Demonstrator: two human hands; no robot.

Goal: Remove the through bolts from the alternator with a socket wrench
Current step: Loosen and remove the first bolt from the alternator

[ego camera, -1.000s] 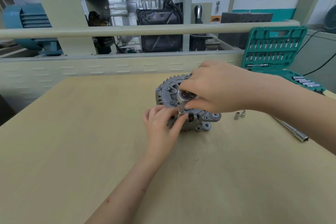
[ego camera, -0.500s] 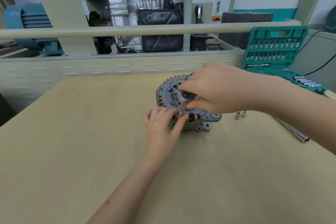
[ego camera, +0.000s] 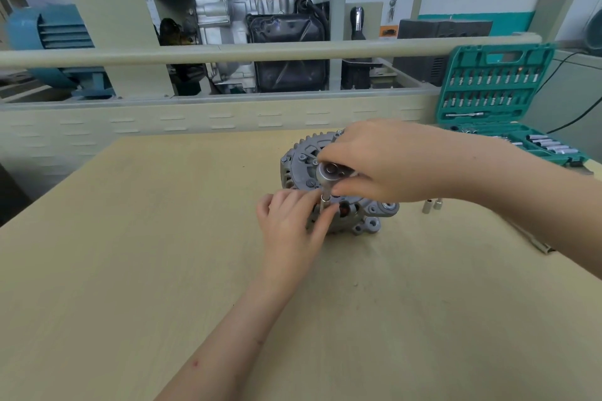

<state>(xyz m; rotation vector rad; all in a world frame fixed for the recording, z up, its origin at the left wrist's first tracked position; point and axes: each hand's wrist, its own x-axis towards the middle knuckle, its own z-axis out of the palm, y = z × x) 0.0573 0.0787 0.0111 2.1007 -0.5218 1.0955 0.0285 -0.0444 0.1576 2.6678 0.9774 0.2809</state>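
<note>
Nearest the camera, the left hand [ego camera: 293, 218] reaches up from six o'clock, its grip pinched round the socket [ego camera: 325, 202] that stands upright on the near face of the alternator [ego camera: 329, 192]; this pinch looks the same as a second ago. Just above it the right hand [ego camera: 387, 163], coming in from three o'clock, closes its grip round the head of the socket wrench [ego camera: 329, 172], which sits on top of the socket. Over the last second the right hand has drifted only slightly, so little turning shows; I judge the bolt under the socket is at the seating or first-turn stage, not yet out, though the bolt itself is hidden. The alternator lies on the table [ego camera: 130, 254] a little beyond centre, toward one o'clock. At three o'clock of it stand two loose sockets [ego camera: 431, 205], unmoved, with a long bar [ego camera: 534, 242] further right. Farther off at two o'clock the green tool case [ego camera: 495, 88] stands open, and behind the rail sits an engine display [ego camera: 260, 32].
</note>
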